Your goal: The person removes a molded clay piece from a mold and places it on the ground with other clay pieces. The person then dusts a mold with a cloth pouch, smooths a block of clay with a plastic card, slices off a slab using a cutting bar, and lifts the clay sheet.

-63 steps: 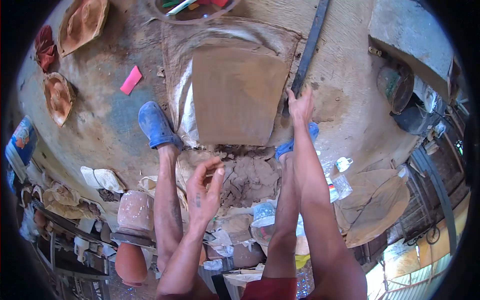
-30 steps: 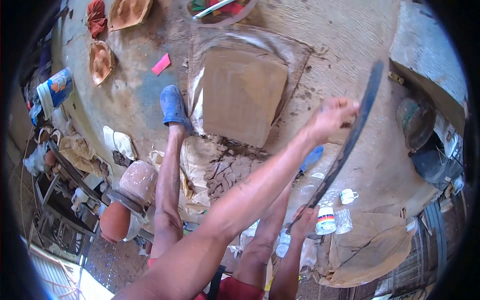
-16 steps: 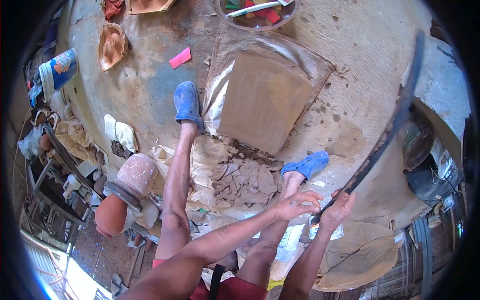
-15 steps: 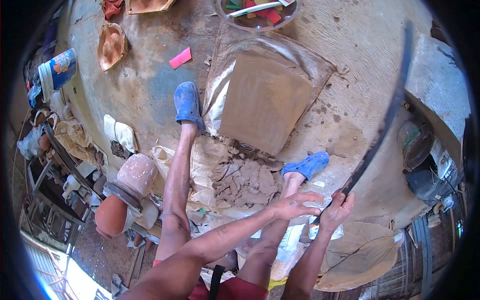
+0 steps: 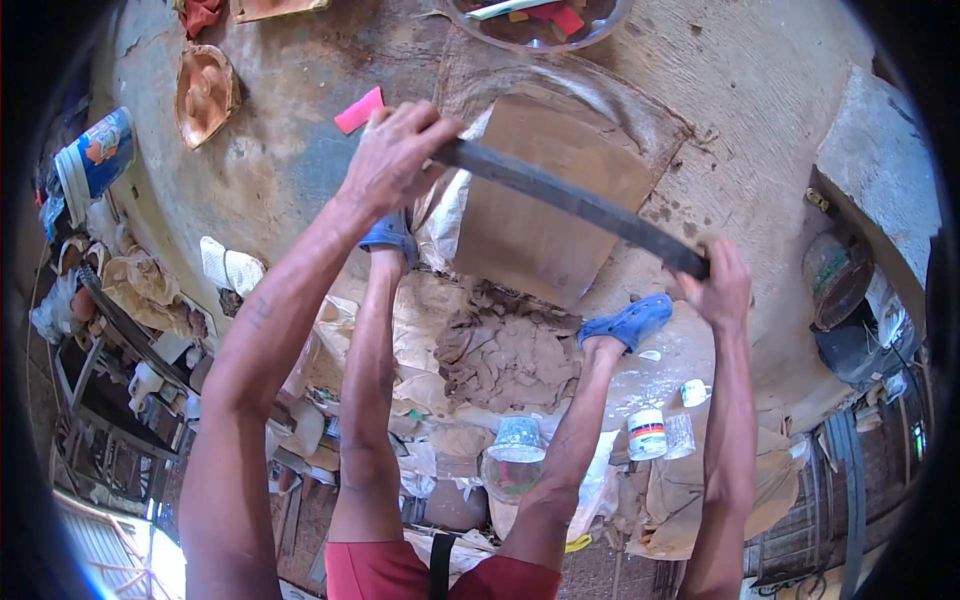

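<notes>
A long dark flat bar [image 5: 575, 203] is stretched between my hands, slanting down to the right. My left hand [image 5: 402, 150] is closed around its upper end, and my right hand [image 5: 718, 285] grips the lower end. Beneath the bar lies a smooth, squarish brown clay slab [image 5: 530, 235] on a cloth-like sheet [image 5: 655, 150]; whether the bar touches the slab I cannot tell. Nearer my body, between my legs, is a heap of torn soft clay [image 5: 508, 358].
My feet wear blue clogs [image 5: 630, 322] on either side of the clay. A clear bowl [image 5: 600, 35] of scraps sits beyond the slab. A pink strip [image 5: 360, 110] lies left of it. Jars [image 5: 647, 435] stand lower right, a paint bucket [image 5: 100, 155] far left, a concrete block [image 5: 880, 160] right.
The bar has swung from upright at the right to lying across above the slab. My left hand has moved up and left onto its far end; my right hand has risen.
</notes>
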Demonstrator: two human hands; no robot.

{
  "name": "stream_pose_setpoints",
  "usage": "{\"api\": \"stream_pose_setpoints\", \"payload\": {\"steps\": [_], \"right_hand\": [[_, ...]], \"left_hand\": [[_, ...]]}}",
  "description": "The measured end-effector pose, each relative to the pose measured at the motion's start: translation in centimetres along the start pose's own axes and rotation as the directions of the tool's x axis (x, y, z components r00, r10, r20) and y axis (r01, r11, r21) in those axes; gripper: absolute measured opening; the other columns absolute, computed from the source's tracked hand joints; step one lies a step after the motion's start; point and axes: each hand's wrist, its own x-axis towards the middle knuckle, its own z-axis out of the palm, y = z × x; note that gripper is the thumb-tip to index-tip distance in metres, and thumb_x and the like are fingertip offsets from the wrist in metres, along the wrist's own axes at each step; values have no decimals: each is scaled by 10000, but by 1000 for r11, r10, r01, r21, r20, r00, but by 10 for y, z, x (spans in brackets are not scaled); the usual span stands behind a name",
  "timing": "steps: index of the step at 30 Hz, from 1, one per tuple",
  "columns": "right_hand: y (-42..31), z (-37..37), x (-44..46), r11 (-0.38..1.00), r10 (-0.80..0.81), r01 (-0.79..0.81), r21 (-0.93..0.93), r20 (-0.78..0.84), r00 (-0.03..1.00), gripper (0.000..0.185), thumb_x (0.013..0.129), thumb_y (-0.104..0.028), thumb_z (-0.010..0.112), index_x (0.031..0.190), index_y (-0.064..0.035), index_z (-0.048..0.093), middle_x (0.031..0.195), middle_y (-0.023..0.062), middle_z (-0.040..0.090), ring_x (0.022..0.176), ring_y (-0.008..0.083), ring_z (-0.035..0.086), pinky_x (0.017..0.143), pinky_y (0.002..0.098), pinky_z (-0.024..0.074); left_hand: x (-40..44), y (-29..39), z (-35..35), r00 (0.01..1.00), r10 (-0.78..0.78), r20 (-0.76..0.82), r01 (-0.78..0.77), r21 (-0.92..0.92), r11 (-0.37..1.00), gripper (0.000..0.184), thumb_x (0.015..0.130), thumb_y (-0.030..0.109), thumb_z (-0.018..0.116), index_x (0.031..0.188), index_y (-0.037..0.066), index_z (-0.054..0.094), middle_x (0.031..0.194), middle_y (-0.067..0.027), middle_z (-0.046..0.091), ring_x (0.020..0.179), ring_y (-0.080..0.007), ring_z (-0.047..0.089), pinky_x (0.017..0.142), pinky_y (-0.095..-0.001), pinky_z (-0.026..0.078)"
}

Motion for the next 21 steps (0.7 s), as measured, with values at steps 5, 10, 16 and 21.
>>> {"api": "stream_pose_setpoints", "payload": {"steps": [5,10,16,21], "right_hand": [[19,31,60,964,257,-249,-89,88,962,357,718,-173,879,934,-52,622,913,148,622,902,373,631,781,478,509],[38,47,68,937,314,-291,-196,100,944,375,709,-91,843,1059,-96,707,1006,90,632,1066,307,606,921,461,453],[31,60,70,944,295,-288,-159,21,955,538,725,-62,813,1240,-197,736,1081,48,616,1115,266,587,969,458,413],[23,65,74,938,329,-315,-146,83,941,569,746,-54,794,1283,-226,720,1098,47,611,1130,260,582,970,464,411]], "left_hand": [[33,-22,15,957,-169,-235,185,50,981,366,695,65,769,1027,153,642,973,-62,579,1037,-292,597,900,-449,430],[47,-41,21,952,-250,-175,271,106,957,330,684,75,778,988,167,690,1006,-42,599,1074,-275,589,910,-464,419],[45,-63,14,958,-203,-202,229,117,966,329,661,34,751,959,161,696,995,-25,603,1038,-274,587,913,-456,425],[48,-72,10,957,-230,-179,253,116,961,301,692,18,729,954,161,692,980,-27,601,1050,-275,584,907,-457,429]]}}
